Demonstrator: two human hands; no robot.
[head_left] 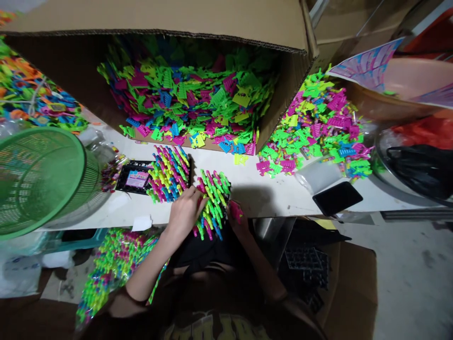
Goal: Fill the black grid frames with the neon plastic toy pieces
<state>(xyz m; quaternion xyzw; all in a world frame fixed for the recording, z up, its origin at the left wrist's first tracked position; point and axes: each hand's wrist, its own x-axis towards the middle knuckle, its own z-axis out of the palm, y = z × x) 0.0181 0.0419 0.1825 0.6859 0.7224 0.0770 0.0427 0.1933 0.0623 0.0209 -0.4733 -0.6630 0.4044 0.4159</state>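
Note:
A black rack [228, 189] packed with slim green, pink, yellow and blue plastic toys [214, 193] is tilted at the table's front edge, close to my body. My left hand [186, 208] is closed at its left side, with thumb and fingers among the toys; the fingertips are partly hidden. At the rack's right side, my right hand [240, 224] grips a pink plastic piece [236, 212]. Left of my left hand lies a second filled rack of similar toys [169, 174]. Beside that is a black tray with a printed label [137, 179].
A large cardboard box [159, 19] full of loose plastic pieces opens toward me. More pieces form a pile [318, 127] at right, near a black phone [338, 198]. A green basket [38, 174] stands at left. Below the table is a bag of toys [109, 264].

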